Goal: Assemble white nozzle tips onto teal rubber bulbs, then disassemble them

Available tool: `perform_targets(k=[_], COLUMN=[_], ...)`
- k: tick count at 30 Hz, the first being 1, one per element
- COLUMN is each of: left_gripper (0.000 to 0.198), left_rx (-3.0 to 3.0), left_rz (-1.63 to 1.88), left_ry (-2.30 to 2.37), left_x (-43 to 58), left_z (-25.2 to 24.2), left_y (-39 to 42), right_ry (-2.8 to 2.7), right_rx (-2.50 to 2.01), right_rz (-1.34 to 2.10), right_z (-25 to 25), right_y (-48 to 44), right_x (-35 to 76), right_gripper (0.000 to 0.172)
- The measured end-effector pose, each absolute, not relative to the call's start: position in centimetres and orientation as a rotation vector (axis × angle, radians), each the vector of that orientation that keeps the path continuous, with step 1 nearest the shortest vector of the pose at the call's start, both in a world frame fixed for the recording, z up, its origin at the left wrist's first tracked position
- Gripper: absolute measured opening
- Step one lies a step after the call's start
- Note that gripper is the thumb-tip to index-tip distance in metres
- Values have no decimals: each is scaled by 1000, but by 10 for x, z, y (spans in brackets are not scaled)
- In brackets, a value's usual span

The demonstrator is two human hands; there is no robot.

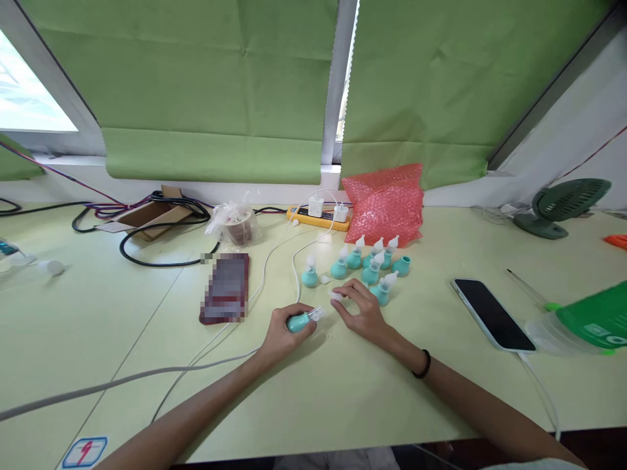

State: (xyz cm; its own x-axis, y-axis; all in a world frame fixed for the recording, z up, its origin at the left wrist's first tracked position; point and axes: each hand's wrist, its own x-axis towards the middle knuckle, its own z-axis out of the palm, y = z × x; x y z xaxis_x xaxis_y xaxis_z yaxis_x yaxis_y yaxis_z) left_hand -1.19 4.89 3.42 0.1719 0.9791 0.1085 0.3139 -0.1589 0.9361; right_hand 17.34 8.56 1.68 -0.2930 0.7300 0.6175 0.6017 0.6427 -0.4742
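Note:
My left hand is wrapped round a teal nasal aspirator bulb, tilted on its side. A clear plastic piece sticks out of the bulb's right end, toward my other hand. Between thumb and forefinger, my right hand pinches a small whitish soft tip, apart from the clear piece. Just beyond the hands stand several teal aspirators with white pointed tips. One teal bulb at their right has no tip on it. A loose white tip lies beside the leftmost aspirator.
A pink bubble-wrap bag and a yellow power strip sit at the back. Cables cross the table on the left, near a dark red phone. To the right are another phone, a green-labelled container and a fan.

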Motion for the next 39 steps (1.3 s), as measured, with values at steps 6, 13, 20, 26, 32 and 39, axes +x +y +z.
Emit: perform_targets(k=[6,13,20,26,32,39], left_gripper=[29,30,28,25,19,22], left_rx=[1589,1595,1774,1966,2122,2258], left_rz=[954,930,926,944,1010,1054], left_ry=[1226,1239,1290,1265,1229,1215], left_x=[-13,-14,-14,-15,-15,-15], left_z=[36,33,33,32,27,19], left_y=[48,50,48,48,47,46], right_ry=[-1548,-1449,-1534,-1564,-1590,-1579], right_rx=[-891,-955,-987,-1006,-1016,-991], right_rz=[1044,1285,1345,1423,1455,1505], right_z=[22,20,21,25,29,26], right_y=[69,71,78,80,80,80], right_x=[164,165,171,174,175,176], right_gripper=[12,16,17,19,19,19])
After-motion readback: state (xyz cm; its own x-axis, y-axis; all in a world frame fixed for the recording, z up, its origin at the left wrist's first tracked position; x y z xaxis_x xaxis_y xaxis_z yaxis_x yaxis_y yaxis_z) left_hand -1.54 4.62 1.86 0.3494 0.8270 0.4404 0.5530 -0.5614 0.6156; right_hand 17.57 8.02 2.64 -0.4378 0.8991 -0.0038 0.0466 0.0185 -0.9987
